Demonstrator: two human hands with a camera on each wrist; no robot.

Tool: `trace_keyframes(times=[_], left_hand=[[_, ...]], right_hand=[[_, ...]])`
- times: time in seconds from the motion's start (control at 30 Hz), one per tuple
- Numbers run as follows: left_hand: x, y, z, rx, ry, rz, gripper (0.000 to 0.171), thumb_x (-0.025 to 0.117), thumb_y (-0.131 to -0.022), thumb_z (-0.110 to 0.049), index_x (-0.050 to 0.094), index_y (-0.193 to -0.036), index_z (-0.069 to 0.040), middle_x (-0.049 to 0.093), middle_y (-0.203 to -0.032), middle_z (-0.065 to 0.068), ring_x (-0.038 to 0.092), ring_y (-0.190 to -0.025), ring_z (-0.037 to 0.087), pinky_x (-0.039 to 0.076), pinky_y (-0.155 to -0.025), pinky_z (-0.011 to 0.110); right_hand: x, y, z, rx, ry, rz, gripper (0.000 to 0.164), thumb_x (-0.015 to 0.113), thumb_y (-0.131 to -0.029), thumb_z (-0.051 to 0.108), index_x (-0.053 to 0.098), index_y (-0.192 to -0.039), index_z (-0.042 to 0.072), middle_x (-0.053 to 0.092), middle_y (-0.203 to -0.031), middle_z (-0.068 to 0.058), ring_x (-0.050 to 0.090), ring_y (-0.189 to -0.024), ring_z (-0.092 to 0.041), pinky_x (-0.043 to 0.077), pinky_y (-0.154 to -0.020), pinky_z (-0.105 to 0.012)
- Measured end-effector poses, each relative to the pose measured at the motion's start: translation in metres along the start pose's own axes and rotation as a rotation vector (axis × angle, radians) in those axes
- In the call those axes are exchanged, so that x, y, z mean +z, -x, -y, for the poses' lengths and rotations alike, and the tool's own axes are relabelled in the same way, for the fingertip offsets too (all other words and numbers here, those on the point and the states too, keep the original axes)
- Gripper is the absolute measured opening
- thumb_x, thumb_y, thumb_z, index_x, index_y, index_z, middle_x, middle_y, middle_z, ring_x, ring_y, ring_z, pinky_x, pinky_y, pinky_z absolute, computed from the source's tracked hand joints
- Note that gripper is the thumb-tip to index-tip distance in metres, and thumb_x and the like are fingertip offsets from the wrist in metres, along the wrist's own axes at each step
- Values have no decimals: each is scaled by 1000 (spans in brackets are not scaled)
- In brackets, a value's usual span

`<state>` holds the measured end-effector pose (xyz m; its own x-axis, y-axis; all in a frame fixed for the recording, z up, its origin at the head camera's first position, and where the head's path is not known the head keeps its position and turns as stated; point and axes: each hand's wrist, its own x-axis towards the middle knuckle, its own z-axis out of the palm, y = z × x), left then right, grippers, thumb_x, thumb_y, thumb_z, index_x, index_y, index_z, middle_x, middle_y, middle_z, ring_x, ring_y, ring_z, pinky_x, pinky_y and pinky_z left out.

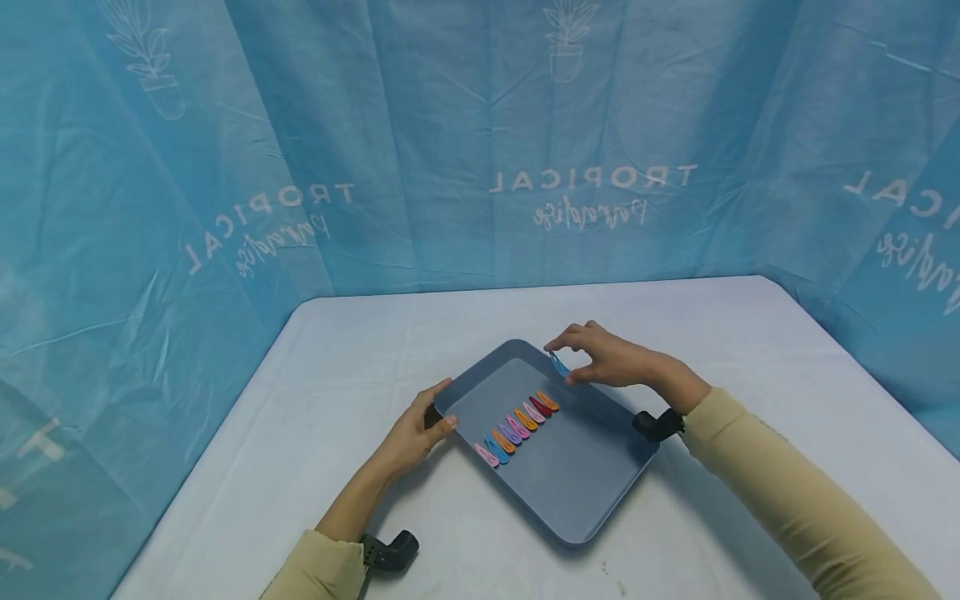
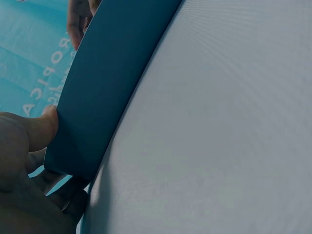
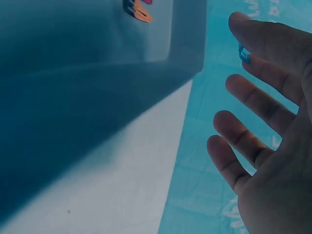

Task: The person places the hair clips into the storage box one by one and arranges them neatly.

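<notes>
In the head view a grey-blue rectangular tray [image 1: 588,467] lies turned diagonally on the table. My left hand [image 1: 408,435] holds its left corner, the thumb at the rim and the fingers around the outside; the left wrist view shows the thumb against the tray's side wall [image 2: 97,92]. Over the far right edge, my right hand [image 1: 611,358] pinches a blue snap hair clip [image 1: 558,364] between thumb and index finger, with the other fingers spread in the right wrist view. Inside the tray runs a slanted row of several hair clips [image 1: 526,419] in pink, blue, orange, purple and red.
A white cloth covers the table [image 1: 360,350] around the tray. Blue printed curtains [image 1: 450,167] hang behind and on both sides. Both wrists wear a black camera strap, and tan sleeves cover the forearms.
</notes>
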<state>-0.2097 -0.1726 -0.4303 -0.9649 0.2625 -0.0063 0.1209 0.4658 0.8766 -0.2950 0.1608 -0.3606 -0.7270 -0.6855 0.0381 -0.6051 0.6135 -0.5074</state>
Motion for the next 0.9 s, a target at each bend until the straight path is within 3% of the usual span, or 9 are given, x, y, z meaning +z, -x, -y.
trace_keyframes(times=[0.3, 0.9], left_hand=[[0, -1, 0, -4, -10, -5, 65, 57, -95, -27, 24, -151, -24, 19, -157, 13, 14, -145, 39, 22, -111, 62], [1, 0, -1, 10, -2, -5, 64, 56, -95, -26, 25, -150, -23, 19, -157, 15, 11, -145, 41, 19, -111, 64]], right_hand=[[11, -6, -7, 17, 37, 54, 52, 69, -87, 18, 51, -135, 16, 45, -135, -9, 37, -121, -29, 40, -96, -52], [29, -14, -18, 60, 60, 115, 51, 70, -86, 20, 54, -134, 20, 48, -134, -8, 40, -114, -26, 43, -93, -50]])
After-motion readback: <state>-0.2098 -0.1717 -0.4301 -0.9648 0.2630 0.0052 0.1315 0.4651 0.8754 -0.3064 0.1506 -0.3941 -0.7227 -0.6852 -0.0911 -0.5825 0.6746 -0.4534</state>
